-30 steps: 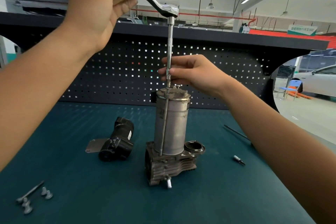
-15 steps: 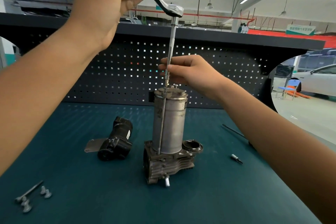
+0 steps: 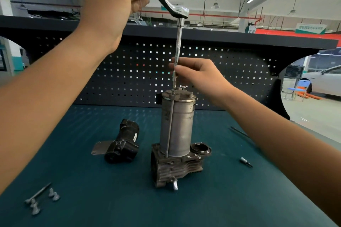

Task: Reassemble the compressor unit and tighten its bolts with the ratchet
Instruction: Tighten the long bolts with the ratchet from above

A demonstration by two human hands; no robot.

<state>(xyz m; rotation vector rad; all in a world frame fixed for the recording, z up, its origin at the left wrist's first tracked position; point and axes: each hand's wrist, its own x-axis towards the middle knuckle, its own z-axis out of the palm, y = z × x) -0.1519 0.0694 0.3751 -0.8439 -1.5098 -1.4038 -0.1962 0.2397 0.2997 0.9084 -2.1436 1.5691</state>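
Note:
The compressor unit (image 3: 176, 131) stands upright mid-table, a grey cylinder on a finned metal base. A long bolt (image 3: 169, 125) runs down its front side. The ratchet (image 3: 166, 3) sits high above it, with a long extension bar (image 3: 178, 46) dropping to the bolt head on the cylinder's top cap. My left hand (image 3: 110, 0) grips the ratchet's black handle at the top of the view. My right hand (image 3: 199, 77) pinches the lower end of the extension bar just above the cap.
A black compressor part (image 3: 122, 143) with a metal plate lies left of the unit. Several loose bolts (image 3: 39, 199) lie at the front left. A small bit (image 3: 246, 162) and a thin rod (image 3: 239, 131) lie on the right. A black pegboard (image 3: 129, 72) closes the back.
My left hand has swung the ratchet handle slightly to the right. My right hand stays on the extension bar. The compressor has not moved on the table.

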